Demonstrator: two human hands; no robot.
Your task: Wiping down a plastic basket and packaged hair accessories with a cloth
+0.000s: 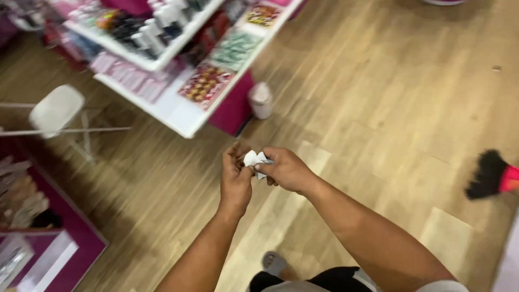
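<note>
Both my hands meet in the middle of the view over a wooden floor. My left hand point(235, 177) and my right hand point(285, 170) pinch a small crumpled white piece point(252, 159), paper or thin plastic, between their fingertips. The piece shows only above and between the fingers; the rest is hidden by my right hand. My forearms come up from the bottom edge.
A white and magenta display shelf point(184, 116) with small packaged goods stands at the upper left, a pale canister point(261, 100) on the floor beside it. A white stool point(56, 110) is at left, another magenta display point(81, 238) at lower left, a black-bristled broom head point(486, 174) at right.
</note>
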